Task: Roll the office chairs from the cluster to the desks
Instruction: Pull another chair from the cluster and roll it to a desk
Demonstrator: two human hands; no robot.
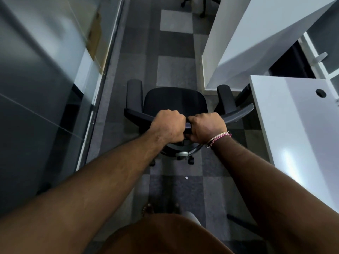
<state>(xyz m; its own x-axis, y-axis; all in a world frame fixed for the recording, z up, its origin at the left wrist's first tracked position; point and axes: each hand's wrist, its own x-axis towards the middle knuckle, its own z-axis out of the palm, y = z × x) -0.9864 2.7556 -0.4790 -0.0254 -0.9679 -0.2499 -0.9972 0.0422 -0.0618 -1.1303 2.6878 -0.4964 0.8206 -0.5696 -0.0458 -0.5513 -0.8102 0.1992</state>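
The checkered grey carpet-tile floor (174, 70) formed a narrow aisle between a frosted glass partition wall (45, 79) on the left and white laminate desks on the right, which probably explained why the chair was driven straight down the middle. The nearer white desk surface (293, 134), with a round cable hole, lay just beside the chair's right armrest; a second white surface (256, 33) stood farther along.

The black fabric office chair with padded armrests (175, 104) stood in the aisle, seat facing away from the person, its backrest top rail nearest the body, so that it could be pushed from behind. It seemed close to the gap between the two desks, though not yet turned in.

The left hand (167, 126) and right hand (206, 130) were both clamped over the top rail, fingers curled around it, almost touching at its middle; a central grip likely kept the castors tracking straight. A pink-and-white thread bracelet (219, 139) circled the right wrist. Another black chair base (200, 4) showed at the far end.
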